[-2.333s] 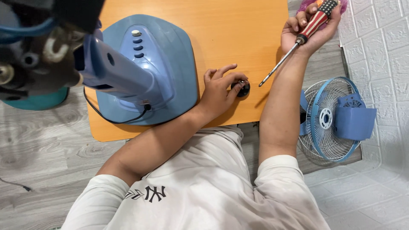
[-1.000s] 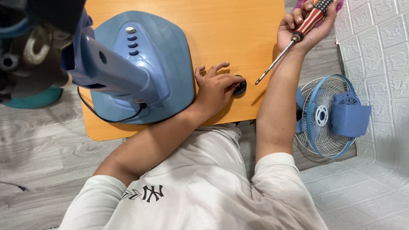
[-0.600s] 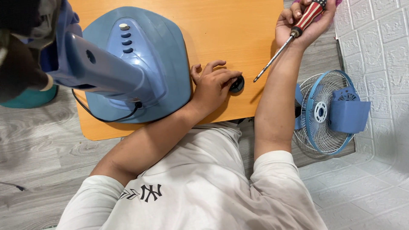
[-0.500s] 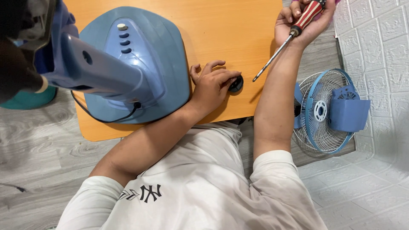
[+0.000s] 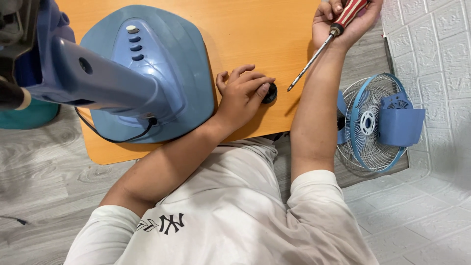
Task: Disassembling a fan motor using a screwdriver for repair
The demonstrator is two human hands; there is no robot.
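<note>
My left hand [image 5: 241, 94] lies on the orange table [image 5: 255, 34], its fingertips pinching a small black round part [image 5: 270, 93] near the table's front edge. My right hand [image 5: 343, 19] is raised at the table's far right corner. It grips a screwdriver [image 5: 327, 39] with a red striped handle, whose metal shaft slants down and left, the tip hanging just right of the black part. A blue fan base [image 5: 152, 73] with a row of buttons stands left of my left hand, and its blue stem [image 5: 93, 78] leans toward the camera.
A black cord [image 5: 115, 138] loops out from under the fan base. On the floor at the right lies a blue fan guard [image 5: 368, 122] with a wire grille, against a white brick-pattern wall [image 5: 431, 54]. A teal round object [image 5: 27, 113] sits at the left.
The view has drifted, so the fan base and stem look larger and nearer. My left hand stays on the black part. My right hand with the screwdriver sits slightly higher in the picture.
</note>
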